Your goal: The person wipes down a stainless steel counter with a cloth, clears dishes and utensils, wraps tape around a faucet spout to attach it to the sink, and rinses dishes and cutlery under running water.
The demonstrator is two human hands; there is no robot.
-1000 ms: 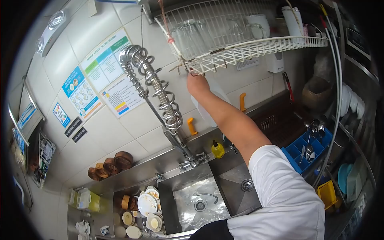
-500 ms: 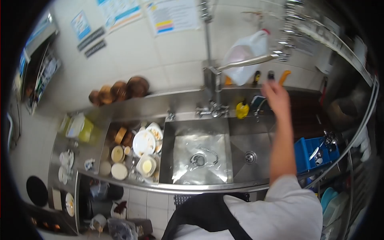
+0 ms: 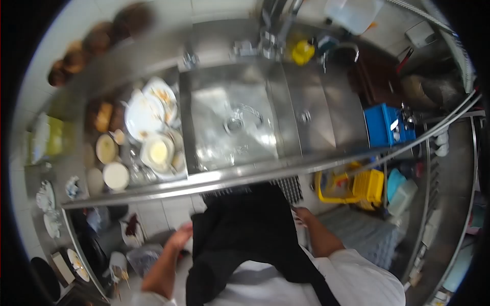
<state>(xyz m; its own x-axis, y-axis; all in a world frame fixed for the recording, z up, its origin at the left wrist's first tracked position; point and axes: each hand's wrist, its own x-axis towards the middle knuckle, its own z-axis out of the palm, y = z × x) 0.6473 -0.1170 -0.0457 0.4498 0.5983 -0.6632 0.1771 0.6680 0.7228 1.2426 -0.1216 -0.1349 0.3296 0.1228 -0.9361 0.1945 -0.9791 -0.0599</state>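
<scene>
My L hand (image 3: 182,236) is low by the L edge of the apron (image 3: 240,227), blurred. Can't tell if it's touching cloth or how wide the grip is. R hand (image 3: 302,216) is by the apron's R edge, fingers part hidden, so can't tell if it's pinching cloth or has nothing. Apron's on my front, between both hands, below the counter rim (image 3: 219,185).

Risks, my read: if I tug one side only, apron could pull skewed, cause = uneven grip. If R elbow swings out, could clip the yellow crate (image 3: 368,186) under the counter, cause = it's near that arm. L arm has a bag (image 3: 145,259) close by, could snag w/ a wide swing.

Up top, L of the sink (image 3: 229,97), dirty plates (image 3: 140,120) overlap, w/ a bowl (image 3: 159,151) and glasses (image 3: 138,172) crammed beside. Knock one & stack could slide, glass could chip; cause = no gap, prob. slick w/ food. Sink looks wet, so wet fingers later = weak hold on cloth or crockery
</scene>
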